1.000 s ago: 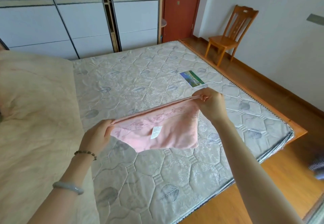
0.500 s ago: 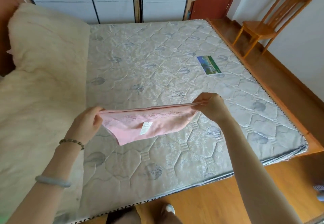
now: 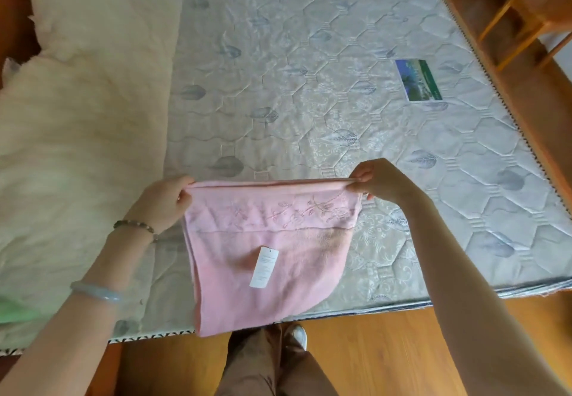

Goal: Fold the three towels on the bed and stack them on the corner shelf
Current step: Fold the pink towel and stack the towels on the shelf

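Observation:
A pink towel point(image 3: 263, 259) with an embroidered flower band and a white tag hangs folded in the air over the near edge of the bed. My left hand point(image 3: 162, 202) pinches its upper left corner. My right hand point(image 3: 379, 183) pinches the upper right corner, so the top edge is stretched level between them. The lower part of the towel droops past the mattress edge. No other towel and no shelf is in view.
The quilted grey mattress point(image 3: 309, 86) lies bare, with a small green-blue card point(image 3: 418, 79) at its right. A cream blanket point(image 3: 77, 117) covers the left side. A wooden chair point(image 3: 532, 18) stands on the wood floor at the far right. My legs point(image 3: 269, 364) are below.
The view has tilted down toward the near bed edge. The towel now hangs longer and flatter between my hands, which keep pinching its top corners.

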{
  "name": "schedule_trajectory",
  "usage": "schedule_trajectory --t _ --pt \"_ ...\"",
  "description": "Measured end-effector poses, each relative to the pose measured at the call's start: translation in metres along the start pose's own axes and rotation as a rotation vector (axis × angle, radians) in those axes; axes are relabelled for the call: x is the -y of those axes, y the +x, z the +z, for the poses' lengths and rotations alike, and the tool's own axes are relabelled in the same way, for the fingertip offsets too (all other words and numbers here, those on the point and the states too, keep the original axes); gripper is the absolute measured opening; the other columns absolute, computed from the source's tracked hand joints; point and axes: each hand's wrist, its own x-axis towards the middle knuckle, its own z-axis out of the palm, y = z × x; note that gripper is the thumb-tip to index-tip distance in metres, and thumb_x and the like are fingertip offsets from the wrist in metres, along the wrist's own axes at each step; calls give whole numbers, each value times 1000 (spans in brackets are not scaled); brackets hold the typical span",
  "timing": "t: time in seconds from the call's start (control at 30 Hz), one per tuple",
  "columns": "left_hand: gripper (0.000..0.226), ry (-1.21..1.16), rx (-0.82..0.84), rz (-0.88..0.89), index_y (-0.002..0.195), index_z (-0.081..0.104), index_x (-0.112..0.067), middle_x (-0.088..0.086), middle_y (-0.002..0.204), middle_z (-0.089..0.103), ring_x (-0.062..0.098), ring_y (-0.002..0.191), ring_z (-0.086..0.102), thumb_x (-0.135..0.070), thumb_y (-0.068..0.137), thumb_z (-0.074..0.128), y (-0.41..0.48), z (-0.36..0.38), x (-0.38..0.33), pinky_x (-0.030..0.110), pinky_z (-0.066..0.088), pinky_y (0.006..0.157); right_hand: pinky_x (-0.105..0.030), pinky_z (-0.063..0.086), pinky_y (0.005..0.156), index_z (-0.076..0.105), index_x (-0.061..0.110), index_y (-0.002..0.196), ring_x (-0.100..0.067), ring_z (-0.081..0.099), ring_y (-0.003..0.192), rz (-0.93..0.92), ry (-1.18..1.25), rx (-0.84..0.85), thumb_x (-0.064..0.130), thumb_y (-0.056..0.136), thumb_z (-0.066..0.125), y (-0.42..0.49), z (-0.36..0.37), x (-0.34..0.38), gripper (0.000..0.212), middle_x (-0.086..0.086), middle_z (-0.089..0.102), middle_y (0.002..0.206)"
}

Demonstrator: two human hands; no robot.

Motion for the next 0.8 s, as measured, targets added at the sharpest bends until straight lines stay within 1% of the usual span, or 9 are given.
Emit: schedule_trajectory --t 0.13,0.2,0.27,0.4,0.5,0.57,0.63,0.7,0.8 --pt "36 35 200 -134 124 56 -7 23 111 65 37 96 62 -5 89 47 70 95 50 37 45 78 -40 59 76 68 17 86 -29 69 85 176 -6 -7 10 77 77 88 76 -50 15 -12 71 99" --pt "37 19 261 -164 124 55 -4 25 113 63 38 100 61 -3 89 46 93 137 66 38 44 82 -30 52 83 71 15 90 -26 67 95 238 -4 -99 10 78 74 126 115 -71 13 -11 72 103" --pt "35 37 291 -160 121 56 -1 29 110 63 41 100 60 1 88 45 115 169 80 39 44 81 -22 46 78 73 14 92 -24 66 98 305 11 -163 10 81 70 158 146 -84 12 -8 73 102" --pt "30 62 247 -126 115 57 3 34 96 63 46 90 60 4 87 44 156 204 110 44 44 74 -25 49 71 74 11 93 -23 66 87 340 16 -265 7 84 64 206 171 -95 15 -8 74 91" --pt "31 63 214 -101 116 57 5 37 96 62 48 90 59 5 88 43 182 216 121 46 43 76 -23 54 54 72 11 89 -13 66 62 349 65 -312 3 82 61 233 173 -98 15 0 67 70" --pt "33 54 185 -126 119 57 5 36 102 61 49 95 58 4 89 43 198 224 125 46 43 80 -16 51 46 68 10 88 -4 62 47 351 95 -335 1 83 60 249 173 -102 14 2 66 66" --pt "33 49 157 -158 119 56 6 34 109 59 47 101 56 2 89 45 208 238 130 47 42 85 -17 49 48 69 8 91 -11 63 56 331 73 -335 2 85 57 261 178 -107 14 -4 70 75" --pt "32 96 142 -171 117 53 6 31 113 55 44 104 50 -4 87 52 205 256 128 50 41 88 -22 42 62 70 5 97 -19 62 77 317 27 -322 4 87 57 267 186 -114 16 -8 71 89" --pt "33 68 120 -97 105 52 1 22 103 54 38 94 52 -21 83 64 177 287 107 46 45 81 -22 39 75 69 5 101 -24 62 99 315 44 -312 7 89 59 273 202 -128 16 -11 71 101"
